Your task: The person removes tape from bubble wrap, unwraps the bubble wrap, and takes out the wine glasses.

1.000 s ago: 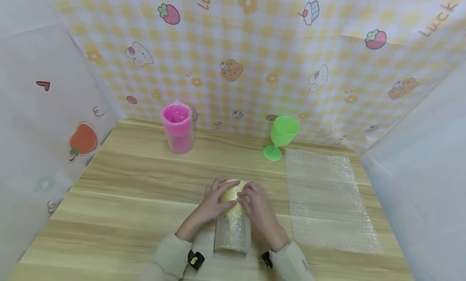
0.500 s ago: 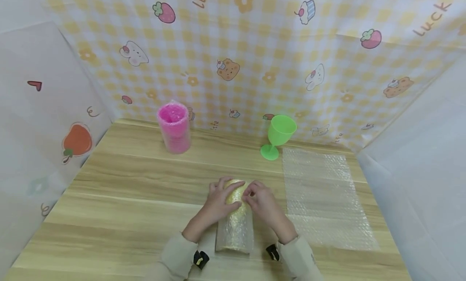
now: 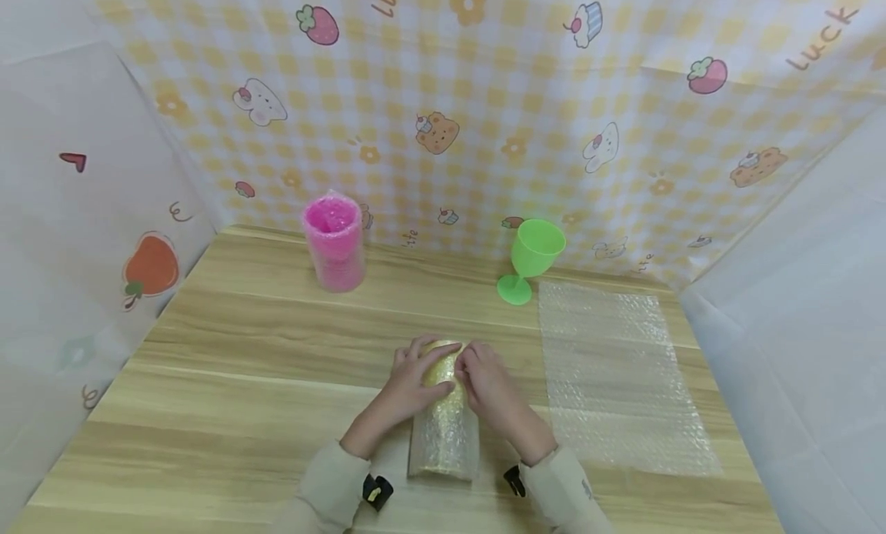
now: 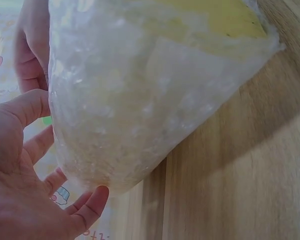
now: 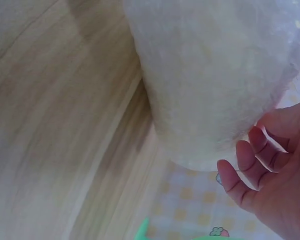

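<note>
A bundle of bubble wrap (image 3: 445, 434) with something yellow inside lies on the table before me; in the left wrist view yellow shows (image 4: 230, 17) through one end. My left hand (image 3: 410, 382) holds it from the left, thumb and fingers spread round its upper side. On the opposite side, my right hand (image 3: 489, 388) pinches the wrap near the far end, thumb and forefinger against it. The right wrist view shows the other fingers (image 5: 247, 162) bent beside the wrap. The kind of yellow object is hidden by the layers.
A pink item (image 3: 335, 245) rolled in bubble wrap stands at the back left. Nearer the middle back stands a green plastic goblet (image 3: 536, 249). A flat sheet of bubble wrap (image 3: 616, 380) lies on the right of the wooden table (image 3: 228, 426). A checked cloth (image 3: 388, 80) hangs behind.
My right hand moves slightly off the wrap's top to its right side, then back in against it. My left hand keeps its hold, and the bundle stays nearly in place.
</note>
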Demonstrator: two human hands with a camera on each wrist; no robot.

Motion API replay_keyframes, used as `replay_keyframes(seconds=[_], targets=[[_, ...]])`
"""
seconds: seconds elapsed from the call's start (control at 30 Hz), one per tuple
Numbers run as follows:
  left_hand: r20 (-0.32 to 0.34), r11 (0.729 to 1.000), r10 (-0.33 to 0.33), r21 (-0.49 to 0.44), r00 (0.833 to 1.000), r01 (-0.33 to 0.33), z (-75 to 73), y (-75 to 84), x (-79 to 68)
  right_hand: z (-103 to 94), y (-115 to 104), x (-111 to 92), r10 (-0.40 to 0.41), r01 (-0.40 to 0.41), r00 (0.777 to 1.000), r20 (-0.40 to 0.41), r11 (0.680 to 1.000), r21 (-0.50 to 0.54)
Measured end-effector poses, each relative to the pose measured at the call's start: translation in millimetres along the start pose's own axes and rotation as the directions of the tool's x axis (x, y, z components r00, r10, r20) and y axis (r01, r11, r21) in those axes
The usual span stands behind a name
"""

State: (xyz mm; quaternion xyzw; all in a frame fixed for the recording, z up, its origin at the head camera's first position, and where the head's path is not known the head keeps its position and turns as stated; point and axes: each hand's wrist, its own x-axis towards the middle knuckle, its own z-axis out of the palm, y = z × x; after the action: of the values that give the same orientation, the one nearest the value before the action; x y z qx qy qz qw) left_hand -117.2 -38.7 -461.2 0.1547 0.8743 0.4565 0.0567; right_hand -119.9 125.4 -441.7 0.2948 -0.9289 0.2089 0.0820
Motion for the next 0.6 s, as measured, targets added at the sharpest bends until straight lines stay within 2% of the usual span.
replay_keyframes(seconds=[0.23,0.4,0.6], targets=[[0.013,1.000,0.001,-0.022,1.000,0.000,-1.7,-0.3,-0.2,4.5,1.9,-2.9,-0.005,0.006,1.000,-0.017,1.000,0.019],[0.023,0.999,0.017,-0.034,1.000,-0.017,-2.9,-2.1,-1.1,5.6,2.8,-4.2,0.015,-0.013,1.000,-0.020,0.994,0.111],[0.018,1.000,0.027,0.007,0.999,-0.027,-2.1,-2.8,-2.4,-3.1,0.5,-9.0,0.162,-0.168,0.986,0.043,0.935,0.312]])
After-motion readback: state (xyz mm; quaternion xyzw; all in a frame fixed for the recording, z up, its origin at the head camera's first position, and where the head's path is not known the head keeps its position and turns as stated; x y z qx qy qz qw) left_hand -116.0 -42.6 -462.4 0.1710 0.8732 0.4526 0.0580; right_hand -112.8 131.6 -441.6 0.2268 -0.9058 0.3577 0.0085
